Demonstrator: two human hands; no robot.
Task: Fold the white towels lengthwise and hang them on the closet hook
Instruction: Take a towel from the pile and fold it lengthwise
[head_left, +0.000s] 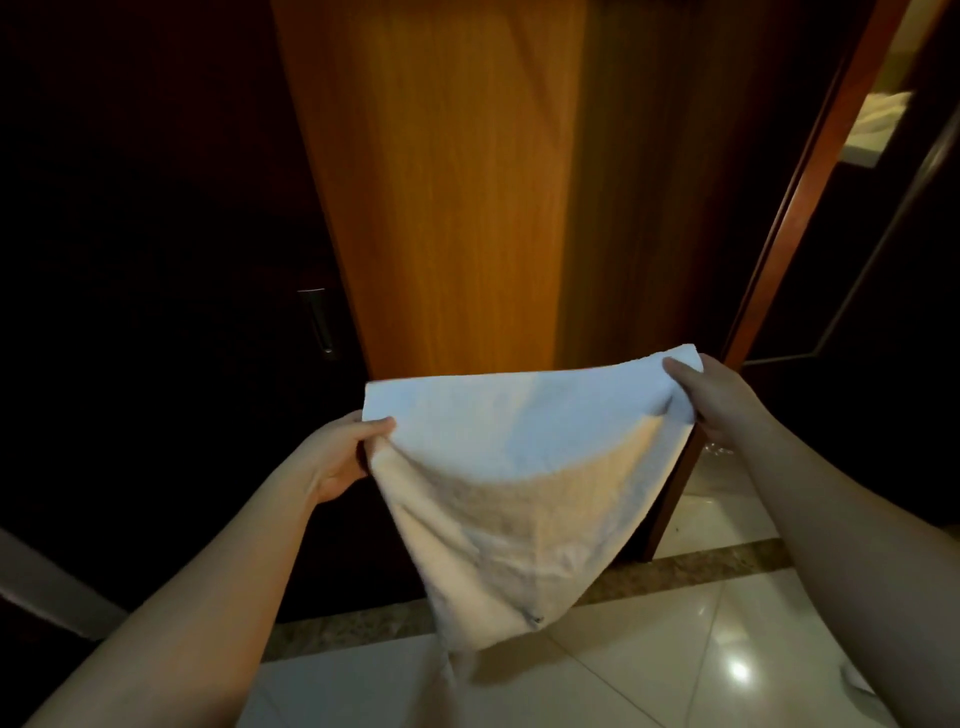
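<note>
So both hands, left hand (343, 457) and right hand (711, 400), pinch the white towel (519, 467) at its top corners; folding barely begun, hanging remains.

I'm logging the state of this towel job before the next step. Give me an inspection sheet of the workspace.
Surface: glossy pale floor tiles with a speckled stone strip along the closet base.
Job's things: one white towel held up in the air, its top edge stretched between both hands, the rest sagging to a point. No hook visible.
Clutter: nothing seen.
Grippers: left hand pinches the towel's left corner; right hand pinches its right corner.
Cables: nothing seen.
Surroundings: wooden panel straight ahead, dark door with a metal handle to its left; dim lighting.
</note>
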